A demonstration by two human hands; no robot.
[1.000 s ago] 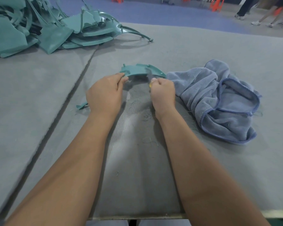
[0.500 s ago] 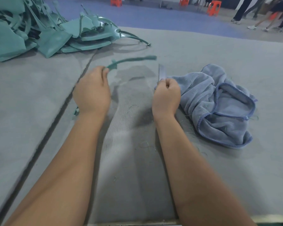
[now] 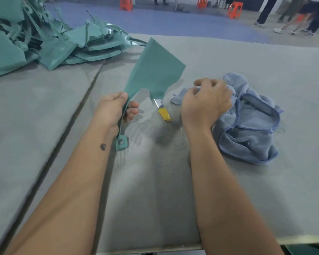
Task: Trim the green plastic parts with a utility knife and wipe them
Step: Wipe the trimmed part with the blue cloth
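Green part [image 3: 153, 70] pinched in our left hand [image 3: 112, 107]; right hand [image 3: 206, 102] clutching cloth [image 3: 250, 118] could brush the knife [image 3: 162, 111] mid-worktop.

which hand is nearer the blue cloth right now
Right. The right hand is on the blue cloth, fingers curled into its near edge. The left hand is off to the cloth's left, gripping the green plastic part.

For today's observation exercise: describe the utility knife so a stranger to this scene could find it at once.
Start at the grey mat covering the table, then look between the left hand and the right hand. The utility knife lies flat there, beside the crumpled blue cloth. It alone has a yellow handle and a bare metal blade.
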